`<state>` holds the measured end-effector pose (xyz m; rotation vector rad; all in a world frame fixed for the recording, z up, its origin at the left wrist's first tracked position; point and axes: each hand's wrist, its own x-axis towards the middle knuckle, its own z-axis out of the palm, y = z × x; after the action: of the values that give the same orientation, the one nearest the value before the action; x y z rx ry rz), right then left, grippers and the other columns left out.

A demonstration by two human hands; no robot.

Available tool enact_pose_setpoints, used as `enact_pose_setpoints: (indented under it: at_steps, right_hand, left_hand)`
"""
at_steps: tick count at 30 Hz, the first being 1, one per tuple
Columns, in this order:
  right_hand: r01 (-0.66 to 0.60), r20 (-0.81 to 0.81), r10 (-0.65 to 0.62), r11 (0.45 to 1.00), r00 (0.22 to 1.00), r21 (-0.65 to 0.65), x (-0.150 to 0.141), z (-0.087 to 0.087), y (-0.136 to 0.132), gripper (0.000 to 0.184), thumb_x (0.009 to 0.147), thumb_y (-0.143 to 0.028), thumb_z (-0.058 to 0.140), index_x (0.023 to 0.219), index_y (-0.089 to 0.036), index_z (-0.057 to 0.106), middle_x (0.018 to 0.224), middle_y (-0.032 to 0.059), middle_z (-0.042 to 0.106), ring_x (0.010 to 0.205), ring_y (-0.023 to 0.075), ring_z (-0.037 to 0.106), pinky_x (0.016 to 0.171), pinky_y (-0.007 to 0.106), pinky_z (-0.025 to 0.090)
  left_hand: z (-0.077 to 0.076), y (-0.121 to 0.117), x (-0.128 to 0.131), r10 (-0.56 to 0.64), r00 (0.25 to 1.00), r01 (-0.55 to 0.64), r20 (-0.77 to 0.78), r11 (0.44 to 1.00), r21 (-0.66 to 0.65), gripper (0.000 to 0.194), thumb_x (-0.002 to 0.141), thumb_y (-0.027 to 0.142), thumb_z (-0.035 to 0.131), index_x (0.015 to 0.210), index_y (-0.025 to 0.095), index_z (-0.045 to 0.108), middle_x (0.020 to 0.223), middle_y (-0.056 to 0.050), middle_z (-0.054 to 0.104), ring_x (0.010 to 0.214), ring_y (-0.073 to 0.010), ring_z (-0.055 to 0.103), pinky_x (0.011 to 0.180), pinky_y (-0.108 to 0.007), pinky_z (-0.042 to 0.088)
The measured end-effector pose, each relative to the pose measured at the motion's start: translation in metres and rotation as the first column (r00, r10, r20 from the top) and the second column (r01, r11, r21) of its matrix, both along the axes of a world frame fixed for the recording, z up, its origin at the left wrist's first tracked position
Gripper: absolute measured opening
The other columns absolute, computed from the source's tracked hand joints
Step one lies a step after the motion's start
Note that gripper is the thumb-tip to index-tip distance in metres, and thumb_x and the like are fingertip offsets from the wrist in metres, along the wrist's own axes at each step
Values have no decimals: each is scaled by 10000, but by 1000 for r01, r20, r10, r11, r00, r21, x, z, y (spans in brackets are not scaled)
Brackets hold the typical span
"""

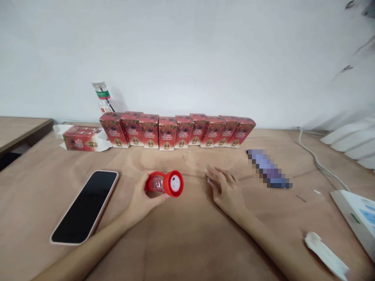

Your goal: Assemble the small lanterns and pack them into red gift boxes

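My left hand (145, 193) is wrapped round a red hourglass-shaped trinket (158, 182) with a clear narrow middle. It is tilted, and its near red end shows a white disc with dark spots. My right hand (225, 189) rests low over the table to the right, holding nothing I can make out, its fingers apart and slightly bent. A tiny white speck shows by its fingertips. Several short thin pieces (191, 156) lie on the table beyond the hands.
Several red Christmas boxes (166, 134) stand in a row along the wall. An opened box (80, 138) lies left of them, near a bottle (103, 97). A phone (84, 207) lies at left, a blurred-out dark item (268, 169) at right. A cable (316, 160), white box (351, 218) and crumpled white piece (325, 253) are further right.
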<state>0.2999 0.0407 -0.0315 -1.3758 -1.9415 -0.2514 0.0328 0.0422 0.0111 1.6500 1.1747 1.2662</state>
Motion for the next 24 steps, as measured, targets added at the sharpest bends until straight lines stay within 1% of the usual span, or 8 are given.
enact_pose_setpoints:
  at_steps: [2, 6, 13, 16, 18, 20, 22, 24]
  right_hand:
    - [-4, 34, 3, 1000, 999, 26, 0, -1, 2, 251, 869, -133, 458, 1048, -237, 601, 1001, 79, 714, 1067, 254, 604, 940, 458, 437]
    - [-58, 106, 53, 997, 993, 45, 7, -3, 7, 260, 906, -142, 430, 1042, -244, 628, 897, 61, 729, 942, 212, 645, 937, 421, 441]
    - [-269, 266, 271, 962, 925, -44, 22, 3, 9, 394, 924, -84, 327, 1149, -225, 617, 857, 70, 713, 925, 202, 626, 925, 398, 453]
    - [-266, 253, 259, 964, 932, -3, 23, 4, 10, 358, 927, -98, 345, 1128, -214, 618, 836, 77, 706, 889, 208, 633, 862, 389, 475]
    - [-238, 194, 223, 970, 955, 56, 20, 6, 10, 287, 920, -117, 402, 1072, -220, 622, 820, 71, 705, 835, 204, 642, 788, 372, 489]
    - [-215, 74, 207, 967, 976, 133, 13, 9, 8, 195, 896, -132, 479, 1006, -231, 608, 802, 57, 708, 762, 195, 647, 710, 352, 494]
    - [-191, -106, 213, 963, 971, 188, 0, 14, 4, 142, 865, -147, 551, 969, -242, 571, 799, 42, 716, 734, 193, 654, 674, 343, 497]
    - [-160, -326, 206, 974, 923, 161, -21, 19, -1, 178, 842, -174, 604, 979, -252, 522, 806, 30, 728, 765, 200, 672, 697, 352, 509]
  left_hand:
    - [0, 0, 0, -3, 1000, 3, -2, 1000, -7, 382, 584, 312, 744, 891, 182, 557, 912, -52, 670, 855, -210, 635, 755, -339, 514]
    - [1, 1, 0, 4, 1000, -4, -2, 1000, -25, 394, 582, 336, 750, 890, 184, 558, 887, -42, 675, 834, -207, 638, 747, -339, 516]
    - [0, 0, 0, -10, 1000, 10, 23, 1000, -21, 382, 576, 309, 744, 884, 183, 557, 907, -52, 673, 853, -210, 638, 752, -335, 517]
    - [-1, 1, 0, -3, 1000, 3, 16, 1000, -6, 398, 570, 324, 754, 885, 182, 557, 878, -45, 671, 823, -202, 634, 742, -331, 511]
    - [-1, 1, -1, -7, 1000, 7, 11, 1000, 10, 403, 569, 325, 757, 887, 180, 556, 875, -44, 668, 817, -202, 634, 737, -331, 510]
    - [0, 1, -1, -16, 1000, 16, 11, 1000, 5, 403, 574, 322, 755, 892, 180, 554, 880, -45, 668, 825, -206, 637, 736, -332, 513]
    - [1, 0, -1, -27, 999, 28, 21, 1000, -9, 401, 580, 323, 751, 898, 181, 551, 890, -48, 672, 836, -209, 641, 737, -333, 518]
    - [2, -1, 0, -27, 999, 27, 26, 1000, -9, 396, 586, 328, 747, 898, 183, 551, 891, -47, 675, 835, -206, 642, 738, -332, 521]
